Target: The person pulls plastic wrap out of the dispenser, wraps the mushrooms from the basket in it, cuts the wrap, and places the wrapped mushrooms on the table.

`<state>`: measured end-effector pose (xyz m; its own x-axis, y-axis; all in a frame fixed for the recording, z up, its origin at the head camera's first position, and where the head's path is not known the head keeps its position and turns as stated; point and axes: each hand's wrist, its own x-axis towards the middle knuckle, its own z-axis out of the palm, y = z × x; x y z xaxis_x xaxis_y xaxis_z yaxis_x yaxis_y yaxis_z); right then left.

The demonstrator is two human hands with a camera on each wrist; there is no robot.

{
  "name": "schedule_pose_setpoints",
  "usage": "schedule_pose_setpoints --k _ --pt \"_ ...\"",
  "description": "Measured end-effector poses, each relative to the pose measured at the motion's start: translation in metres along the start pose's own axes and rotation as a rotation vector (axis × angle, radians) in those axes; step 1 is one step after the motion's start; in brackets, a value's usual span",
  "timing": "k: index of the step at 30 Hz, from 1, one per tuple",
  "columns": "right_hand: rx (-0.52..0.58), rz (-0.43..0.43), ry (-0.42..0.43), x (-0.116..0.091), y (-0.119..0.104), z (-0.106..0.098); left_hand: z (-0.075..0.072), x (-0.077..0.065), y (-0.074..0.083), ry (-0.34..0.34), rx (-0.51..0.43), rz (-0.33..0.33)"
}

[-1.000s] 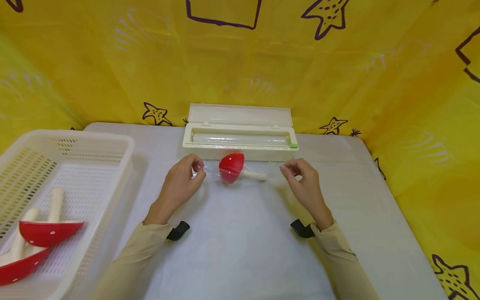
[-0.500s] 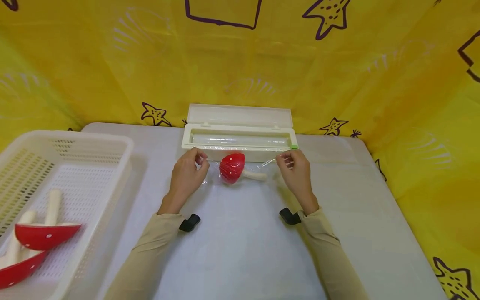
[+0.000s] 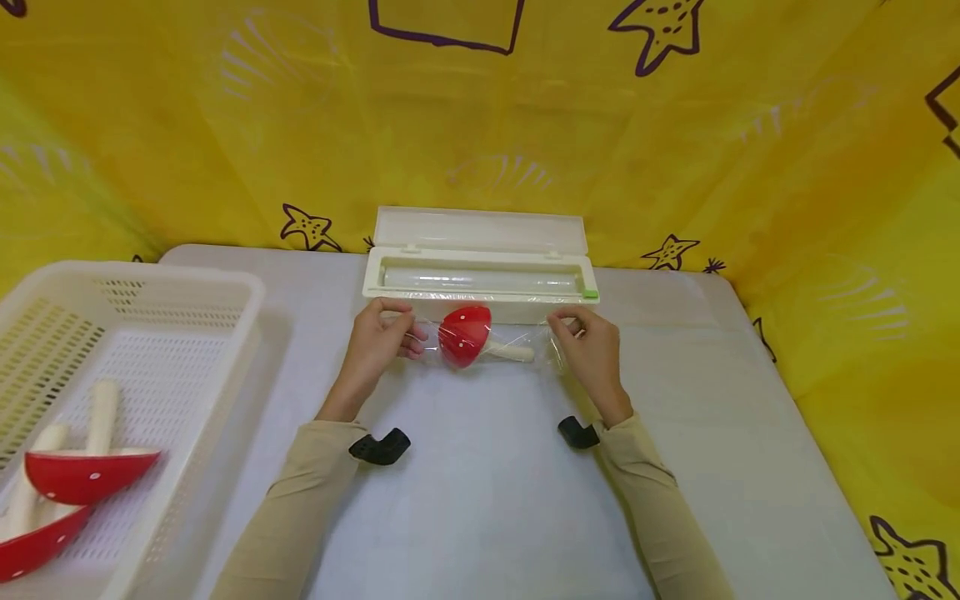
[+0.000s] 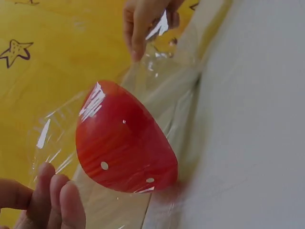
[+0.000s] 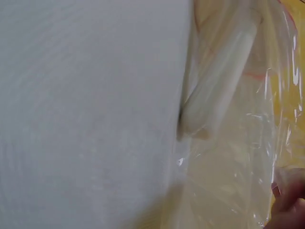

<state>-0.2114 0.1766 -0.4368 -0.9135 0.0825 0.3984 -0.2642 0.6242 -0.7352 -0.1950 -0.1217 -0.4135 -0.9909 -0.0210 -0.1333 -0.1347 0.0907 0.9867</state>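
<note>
A red, white-dotted mushroom-shaped piece (image 3: 463,336) with a white stem lies on the table under clear cling film (image 4: 45,136). My left hand (image 3: 375,342) pinches the film left of the red cap, thumb against index finger and the other fingers spread. On the stem side, my right hand (image 3: 590,354) pinches the film between thumb and fingertips. In the right wrist view the white stem (image 5: 221,81) shows through the film. Just behind stands a white cling film dispenser (image 3: 517,312), its lid up and a film roll (image 3: 480,279) inside.
At the left, a white perforated basket (image 3: 187,273) holds more red and white mushroom-shaped pieces (image 3: 90,477). A green slider (image 3: 590,294) sits at the dispenser's right front edge. Yellow patterned cloth (image 3: 480,125) hangs behind the white-covered table (image 3: 480,500).
Both hands have moved inward, toward the mushroom-shaped piece, and the film now bunches loosely around it. The left hand's other fingers have spread out. The piece has stayed in place.
</note>
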Motion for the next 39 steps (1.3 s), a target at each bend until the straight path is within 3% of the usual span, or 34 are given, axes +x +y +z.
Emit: schedule_pose_setpoints --k 3,7,12,17,19,22,24,26,29,32,34,39 --pt "0.152 0.111 -0.06 0.0 -0.002 -0.002 0.004 -0.001 0.002 -0.012 -0.069 -0.023" --pt "0.365 0.247 -0.148 0.002 -0.004 -0.002 0.011 -0.002 0.0 -0.007 -0.066 -0.013" --pt "0.493 0.291 -0.254 0.003 -0.006 0.001 0.018 -0.002 -0.004 0.001 -0.021 0.043" --pt "0.401 0.277 -0.374 0.0 -0.009 0.004 0.024 -0.006 -0.007 -0.069 0.153 0.165" --pt "0.325 0.24 -0.368 -0.002 -0.011 0.006 0.026 -0.008 -0.008 -0.101 0.237 0.221" --pt "0.192 0.124 -0.285 -0.005 -0.014 0.005 0.029 -0.008 -0.009 -0.131 0.317 0.272" --pt "0.129 0.017 -0.23 -0.006 -0.016 0.005 0.029 -0.008 -0.009 -0.141 0.352 0.271" --pt "0.077 -0.095 -0.238 -0.008 -0.018 0.004 0.029 -0.009 -0.009 -0.147 0.372 0.263" --pt "0.025 -0.202 -0.379 -0.009 -0.018 0.006 0.029 -0.007 -0.01 -0.159 0.399 0.277" --pt "-0.052 -0.223 -0.545 -0.011 -0.017 0.01 0.029 -0.006 -0.01 -0.167 0.422 0.285" --pt "-0.097 -0.227 -0.604 -0.013 -0.016 0.013 0.029 -0.007 -0.01 -0.17 0.45 0.268" --pt "-0.135 -0.299 -0.585 -0.015 -0.015 0.017 0.029 -0.013 -0.008 -0.182 0.517 0.227"
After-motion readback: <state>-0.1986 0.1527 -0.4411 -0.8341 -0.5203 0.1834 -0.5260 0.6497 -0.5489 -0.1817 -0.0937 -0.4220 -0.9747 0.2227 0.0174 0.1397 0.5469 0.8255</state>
